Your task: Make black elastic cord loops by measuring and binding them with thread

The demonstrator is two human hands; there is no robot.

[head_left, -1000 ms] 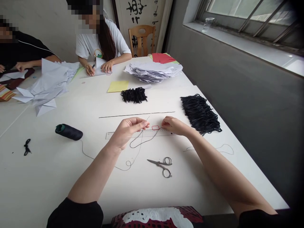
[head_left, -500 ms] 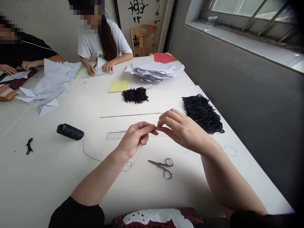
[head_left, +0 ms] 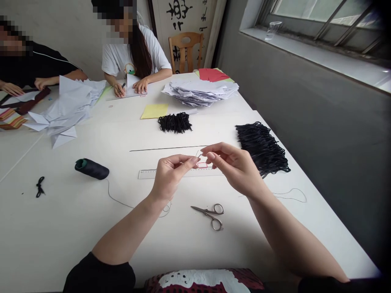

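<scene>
Over the ruler, my left hand (head_left: pixel 171 175) pinches a thin dark thread (head_left: pixel 199 155) between thumb and forefinger. A short end of it stands up from the fingertips. My right hand (head_left: pixel 233 167) meets it from the other side, thumb and forefinger closed around the thread; its exact hold is partly hidden. Beneath both hands lies a clear ruler (head_left: pixel 146 174). Closer to me are small metal scissors (head_left: pixel 207 211), handles to the right. A dark thread spool (head_left: pixel 92 169) lies on its side at left, its loose thread trailing toward my left forearm.
A straight black cord (head_left: pixel 161 149) lies beyond the ruler. Bundles of black looped cords rest at the middle (head_left: pixel 175 123) and right (head_left: pixel 261 146). A paper stack (head_left: pixel 198 91) stands farther back. Two people work across the white table. A small black knotted cord (head_left: pixel 39 187) lies left.
My right hand has turned and dropped slightly, so its thumb now shows. The left fingers have shifted slightly left, and the thread end between the hands is more visible.
</scene>
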